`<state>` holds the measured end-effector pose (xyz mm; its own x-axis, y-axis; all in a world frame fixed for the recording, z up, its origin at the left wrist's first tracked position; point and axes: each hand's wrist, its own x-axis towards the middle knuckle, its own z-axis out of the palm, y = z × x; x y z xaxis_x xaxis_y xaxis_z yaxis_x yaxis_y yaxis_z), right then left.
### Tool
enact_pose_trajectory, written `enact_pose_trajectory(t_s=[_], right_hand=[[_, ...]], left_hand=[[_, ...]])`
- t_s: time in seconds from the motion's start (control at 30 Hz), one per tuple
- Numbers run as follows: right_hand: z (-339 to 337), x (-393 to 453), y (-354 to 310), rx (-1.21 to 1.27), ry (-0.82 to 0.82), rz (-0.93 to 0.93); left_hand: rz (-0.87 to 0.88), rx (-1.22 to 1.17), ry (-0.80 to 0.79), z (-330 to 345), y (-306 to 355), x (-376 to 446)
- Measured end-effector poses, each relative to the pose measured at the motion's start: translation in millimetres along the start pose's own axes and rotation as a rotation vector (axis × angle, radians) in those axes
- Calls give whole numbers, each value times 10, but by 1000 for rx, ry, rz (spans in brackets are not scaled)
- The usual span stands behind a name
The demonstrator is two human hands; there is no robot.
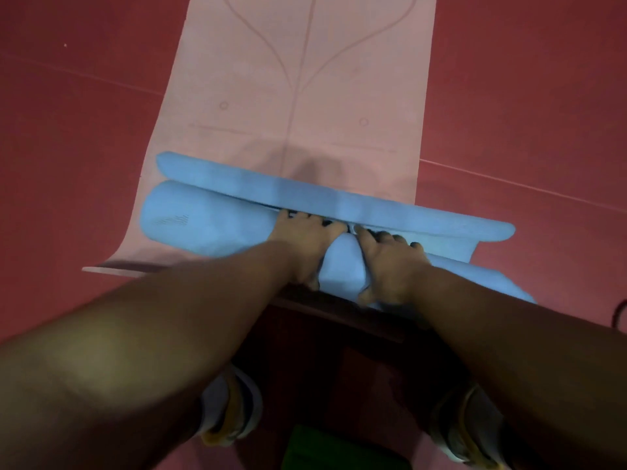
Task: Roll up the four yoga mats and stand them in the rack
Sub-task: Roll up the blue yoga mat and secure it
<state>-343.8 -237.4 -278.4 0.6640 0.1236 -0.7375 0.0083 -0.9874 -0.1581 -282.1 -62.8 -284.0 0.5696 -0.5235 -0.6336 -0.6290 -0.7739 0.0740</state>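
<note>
A light blue yoga mat (203, 228) lies almost fully rolled across the near end of a flat pink mat (305, 96). Its free end (339, 195) stands up as a flap along the far side of the roll. My left hand (302, 242) and my right hand (390, 259) rest side by side on the middle of the roll. Their fingers reach over the top into the crease under the flap, and the thumbs wrap the near side. The pink mat stretches away from me, printed with alignment lines.
Red floor (526, 96) surrounds both mats. My two shoes (230, 408) stand just behind the roll. Something green (332, 449) lies on the floor between my feet. A dark cord (619, 313) shows at the right edge.
</note>
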Motion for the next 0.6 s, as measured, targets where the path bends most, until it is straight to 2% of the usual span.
enact_pose_trajectory(t_s=[0.17,0.23,0.37,0.47,0.53,0.6], right_hand=[[90,-27,-117,-113,59,9],[126,-27,-143,-111,72,-8],[-19,27,-21,7,69,-37],[-143,47,45,97,34,-64],[-52,9,9,45,97,-80],[145,-42,-25,-22,201,-86]], left_hand=[[28,-135,-248,-186,-61,66],[28,-139,-209,-88,-30,0],[9,-132,-20,-14,-77,-135],[-20,33,62,165,-33,-249],[-71,92,98,348,44,-284],[-103,41,135,443,78,-267]])
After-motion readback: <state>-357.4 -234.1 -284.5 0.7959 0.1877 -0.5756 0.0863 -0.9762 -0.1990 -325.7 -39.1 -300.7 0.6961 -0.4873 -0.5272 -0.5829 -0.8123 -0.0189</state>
